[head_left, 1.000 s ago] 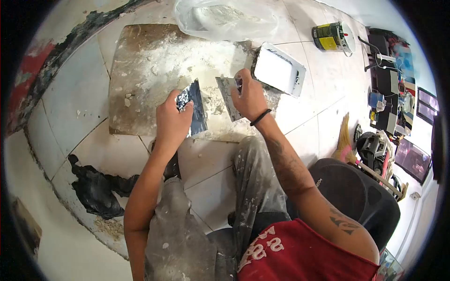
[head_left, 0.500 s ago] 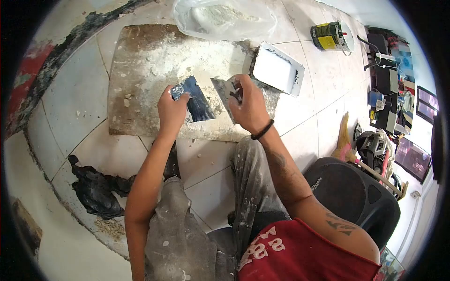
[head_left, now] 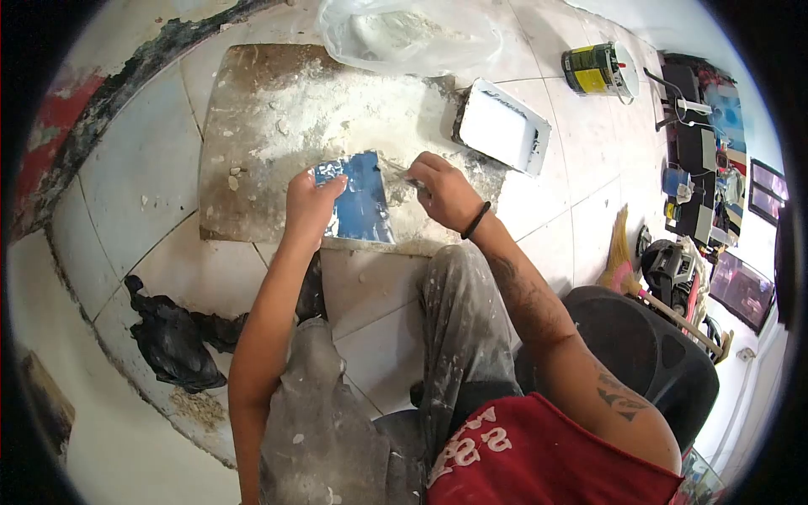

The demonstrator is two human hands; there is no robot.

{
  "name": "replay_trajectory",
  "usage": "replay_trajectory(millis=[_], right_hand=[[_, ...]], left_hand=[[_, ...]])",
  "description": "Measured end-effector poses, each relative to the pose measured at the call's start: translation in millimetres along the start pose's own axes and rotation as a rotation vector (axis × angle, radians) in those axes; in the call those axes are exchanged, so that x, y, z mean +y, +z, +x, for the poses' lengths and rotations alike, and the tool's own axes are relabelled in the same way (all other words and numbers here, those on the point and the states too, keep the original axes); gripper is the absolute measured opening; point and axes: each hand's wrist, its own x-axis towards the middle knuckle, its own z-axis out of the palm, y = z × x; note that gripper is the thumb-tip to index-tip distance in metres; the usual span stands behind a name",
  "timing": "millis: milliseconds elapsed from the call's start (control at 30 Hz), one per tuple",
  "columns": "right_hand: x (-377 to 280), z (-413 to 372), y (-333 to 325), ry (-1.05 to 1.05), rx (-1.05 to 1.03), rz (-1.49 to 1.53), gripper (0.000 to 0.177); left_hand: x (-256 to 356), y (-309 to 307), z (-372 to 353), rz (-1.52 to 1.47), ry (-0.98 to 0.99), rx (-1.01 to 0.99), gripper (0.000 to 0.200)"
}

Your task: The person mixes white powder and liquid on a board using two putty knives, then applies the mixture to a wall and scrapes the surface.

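A blue, putty-smeared scraper (head_left: 364, 198) is gripped at its left edge by my left hand (head_left: 311, 202), thumb on top. To its right, my right hand (head_left: 446, 195) is closed around a putty knife (head_left: 397, 172), whose thin blade shows nearly edge-on close to the blue scraper's right side. Both tools are over a worn board (head_left: 244, 126) covered in pale powder and dried compound.
Behind the board lies a clear plastic bag (head_left: 404, 42) of whitish powder. A white tray (head_left: 503, 126) rests at the board's right corner. Farther right stand a paint bucket (head_left: 599, 70), a broom (head_left: 621, 261) and a black speaker (head_left: 623, 345). Crumpled black plastic (head_left: 172, 341) lies left.
My left hand has turned the blue scraper so its face shows brighter and broader. The putty knife in my right hand has rotated from showing its face to nearly edge-on.
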Motion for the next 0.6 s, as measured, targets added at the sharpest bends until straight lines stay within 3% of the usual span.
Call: replay_trajectory(millis=[67,167,300,400,567,600], right_hand=[[2.7,0.0,-3.1,-0.029,-0.029,-0.067,0.025],[-2.0,-4.3,-3.4,-0.171,-0.059,-0.139,0.011],[-19.4,-1.4,-10.9,-0.479,-0.063,-0.311,0.012],[-25.7,0.6,-18.5,-0.594,-0.135,-0.382,0.011],[-19.7,-10.1,-32.4,-0.273,-0.130,-0.140,0.011],[-19.0,-14.2,-34.3,-0.172,-0.059,-0.018,0.019]], left_hand=[[5.8,-4.6,-2.2,0.282,0.220,0.087,0.012],[37.8,-5.6,-13.5,0.722,0.322,0.029,0.014],[54.5,15.4,-20.7,0.949,0.578,-0.090,0.013],[53.3,29.4,-17.9,1.053,0.634,-0.169,0.011],[50.4,34.3,-6.4,1.103,0.857,-0.103,0.003],[47.3,30.5,-4.4,1.105,0.916,-0.057,0.002]])
